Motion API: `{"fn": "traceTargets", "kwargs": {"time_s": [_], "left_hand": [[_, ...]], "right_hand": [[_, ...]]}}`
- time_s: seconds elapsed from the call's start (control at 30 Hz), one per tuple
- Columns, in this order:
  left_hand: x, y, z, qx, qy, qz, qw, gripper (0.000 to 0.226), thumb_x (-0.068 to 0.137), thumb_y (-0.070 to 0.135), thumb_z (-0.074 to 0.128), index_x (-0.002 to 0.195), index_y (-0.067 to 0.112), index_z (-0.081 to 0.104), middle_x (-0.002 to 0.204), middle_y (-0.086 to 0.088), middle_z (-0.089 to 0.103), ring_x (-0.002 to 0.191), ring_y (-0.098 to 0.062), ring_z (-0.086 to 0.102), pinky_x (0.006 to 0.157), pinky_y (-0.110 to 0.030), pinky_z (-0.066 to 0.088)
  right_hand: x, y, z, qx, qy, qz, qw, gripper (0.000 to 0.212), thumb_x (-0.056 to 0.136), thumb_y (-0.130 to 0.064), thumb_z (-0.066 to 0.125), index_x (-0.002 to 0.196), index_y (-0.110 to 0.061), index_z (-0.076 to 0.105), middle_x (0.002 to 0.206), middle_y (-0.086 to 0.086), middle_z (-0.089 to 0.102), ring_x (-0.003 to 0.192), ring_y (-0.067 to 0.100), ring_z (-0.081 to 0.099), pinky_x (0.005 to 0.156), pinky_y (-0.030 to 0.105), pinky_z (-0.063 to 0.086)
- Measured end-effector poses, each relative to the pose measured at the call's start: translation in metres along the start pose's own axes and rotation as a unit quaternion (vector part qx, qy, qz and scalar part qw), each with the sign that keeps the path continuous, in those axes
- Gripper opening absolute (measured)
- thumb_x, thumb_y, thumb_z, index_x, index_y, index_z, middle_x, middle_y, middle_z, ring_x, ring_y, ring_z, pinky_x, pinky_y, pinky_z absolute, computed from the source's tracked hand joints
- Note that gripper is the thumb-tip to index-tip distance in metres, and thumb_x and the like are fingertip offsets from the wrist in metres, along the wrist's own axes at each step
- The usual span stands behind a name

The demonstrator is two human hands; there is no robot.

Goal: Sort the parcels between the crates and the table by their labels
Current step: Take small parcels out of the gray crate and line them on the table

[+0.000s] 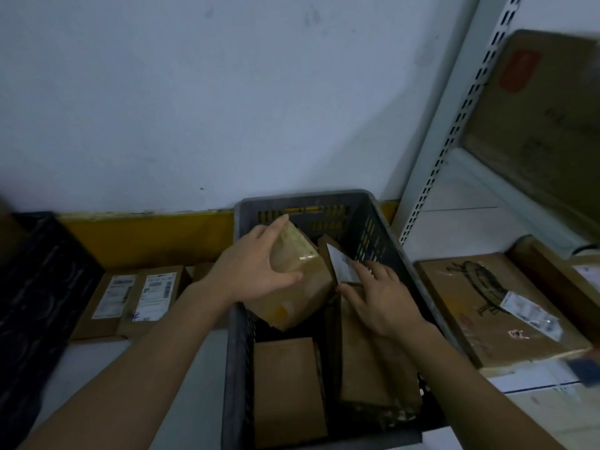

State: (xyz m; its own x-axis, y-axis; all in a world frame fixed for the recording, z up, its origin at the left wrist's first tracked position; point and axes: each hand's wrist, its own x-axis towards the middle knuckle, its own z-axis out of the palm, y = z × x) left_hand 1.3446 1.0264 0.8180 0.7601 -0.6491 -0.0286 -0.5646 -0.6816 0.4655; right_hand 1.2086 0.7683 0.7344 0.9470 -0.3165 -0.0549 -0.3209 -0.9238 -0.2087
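A grey slatted crate (pixel 373 219) stands in the middle with several brown cardboard parcels inside. My left hand (pixel 253 267) grips a taped brown parcel (pixel 302 287) and holds it tilted over the crate's left side. My right hand (pixel 380 297) rests with straight fingers on a parcel standing on edge, its white label (pixel 341 264) facing up and left. Below them lie a flat parcel (pixel 285 388) and a larger one (pixel 370 368) in the crate.
Two labelled parcels (pixel 136 297) lie on the surface at the left, beside a black crate (pixel 35 287). A large box with a drawing and label (pixel 493 306) sits at the right. A metal shelf upright (pixel 448 131) and a shelved carton (pixel 545 118) rise behind it.
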Motion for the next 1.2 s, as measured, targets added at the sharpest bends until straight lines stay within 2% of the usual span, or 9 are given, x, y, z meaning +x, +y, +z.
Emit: {"fn": "traceTargets", "kwargs": {"time_s": [0.23, 0.37, 0.47, 0.53, 0.63, 0.7, 0.87, 1.0, 1.2], "left_hand": [[-0.008, -0.012, -0.046, -0.207, 0.104, -0.08, 0.969, 0.11, 0.084, 0.07, 0.077, 0.168, 0.042, 0.012, 0.171, 0.004, 0.03, 0.15, -0.023, 0.041, 0.115, -0.044, 0.043], [-0.02, -0.026, -0.044, -0.396, 0.163, -0.139, 0.893, 0.092, 0.094, 0.062, 0.07, 0.165, 0.052, 0.012, 0.171, 0.002, 0.031, 0.142, -0.028, 0.05, 0.111, -0.055, 0.05], [-0.029, -0.034, -0.027, -0.505, 0.188, -0.17, 0.825, 0.077, 0.097, 0.06, 0.067, 0.161, 0.044, 0.029, 0.152, 0.002, 0.054, 0.122, -0.021, 0.064, 0.09, -0.045, 0.06], [-0.034, -0.04, -0.014, -0.554, 0.213, -0.202, 0.779, 0.073, 0.094, 0.061, 0.069, 0.156, 0.039, 0.036, 0.14, 0.001, 0.062, 0.116, -0.021, 0.067, 0.088, -0.044, 0.06], [-0.042, -0.046, 0.001, -0.597, 0.233, -0.227, 0.733, 0.077, 0.086, 0.064, 0.073, 0.149, 0.037, 0.038, 0.134, -0.001, 0.064, 0.117, -0.024, 0.067, 0.094, -0.05, 0.06], [-0.048, -0.049, 0.005, -0.624, 0.25, -0.232, 0.703, 0.075, 0.089, 0.056, 0.074, 0.148, 0.029, 0.036, 0.131, -0.004, 0.063, 0.117, -0.025, 0.067, 0.09, -0.049, 0.06], [-0.065, -0.066, -0.007, -0.669, 0.309, -0.246, 0.63, 0.089, 0.073, 0.061, 0.08, 0.147, 0.024, 0.049, 0.135, -0.005, 0.068, 0.119, -0.026, 0.07, 0.086, -0.052, 0.063], [-0.091, -0.072, -0.013, -0.653, 0.38, -0.27, 0.597, 0.085, 0.073, 0.07, 0.079, 0.143, 0.027, 0.055, 0.131, -0.003, 0.071, 0.118, -0.027, 0.071, 0.085, -0.054, 0.064], [-0.158, -0.095, -0.015, -0.613, 0.466, -0.294, 0.566, 0.072, 0.093, 0.059, 0.07, 0.151, 0.025, 0.044, 0.134, -0.006, 0.065, 0.113, -0.029, 0.071, 0.087, -0.054, 0.063]], "right_hand": [[-0.034, -0.019, -0.001, -0.018, -0.039, 0.1, 0.994, 0.103, 0.082, -0.097, 0.019, 0.165, -0.036, 0.016, 0.17, 0.014, 0.027, 0.153, 0.044, 0.031, 0.118, 0.063, 0.04], [-0.059, -0.033, 0.006, -0.021, -0.108, 0.166, 0.98, 0.125, 0.07, -0.106, 0.031, 0.167, -0.032, 0.006, 0.177, 0.017, -0.006, 0.156, 0.057, 0.013, 0.118, 0.069, 0.035], [-0.075, -0.047, 0.011, -0.032, -0.141, 0.21, 0.967, 0.13, 0.069, -0.104, 0.04, 0.168, -0.037, -0.009, 0.173, 0.018, -0.026, 0.154, 0.06, 0.008, 0.115, 0.069, 0.038], [-0.082, -0.053, 0.012, -0.034, -0.15, 0.225, 0.962, 0.128, 0.072, -0.101, 0.045, 0.166, -0.04, -0.016, 0.17, 0.019, -0.031, 0.152, 0.059, 0.011, 0.112, 0.066, 0.041], [-0.087, -0.053, 0.009, -0.031, -0.132, 0.213, 0.968, 0.121, 0.076, -0.094, 0.048, 0.167, -0.041, -0.013, 0.171, 0.019, -0.026, 0.15, 0.055, 0.021, 0.11, 0.062, 0.045], [-0.089, -0.051, -0.001, -0.016, -0.111, 0.2, 0.973, 0.117, 0.075, -0.093, 0.047, 0.167, -0.043, -0.005, 0.174, 0.014, -0.018, 0.15, 0.054, 0.024, 0.111, 0.062, 0.044], [-0.079, -0.056, -0.052, 0.026, 0.002, 0.147, 0.989, 0.117, 0.063, -0.097, 0.032, 0.164, -0.044, 0.006, 0.173, 0.007, -0.002, 0.143, 0.054, 0.036, 0.108, 0.061, 0.048], [-0.06, -0.08, -0.093, 0.047, 0.069, 0.082, 0.993, 0.111, 0.069, -0.097, 0.034, 0.164, -0.043, 0.011, 0.173, 0.004, 0.003, 0.144, 0.054, 0.036, 0.108, 0.064, 0.049], [-0.042, -0.159, -0.101, 0.075, 0.09, -0.028, 0.993, 0.103, 0.079, -0.095, 0.039, 0.164, -0.042, 0.013, 0.174, 0.002, 0.005, 0.145, 0.052, 0.035, 0.111, 0.062, 0.046]]}}
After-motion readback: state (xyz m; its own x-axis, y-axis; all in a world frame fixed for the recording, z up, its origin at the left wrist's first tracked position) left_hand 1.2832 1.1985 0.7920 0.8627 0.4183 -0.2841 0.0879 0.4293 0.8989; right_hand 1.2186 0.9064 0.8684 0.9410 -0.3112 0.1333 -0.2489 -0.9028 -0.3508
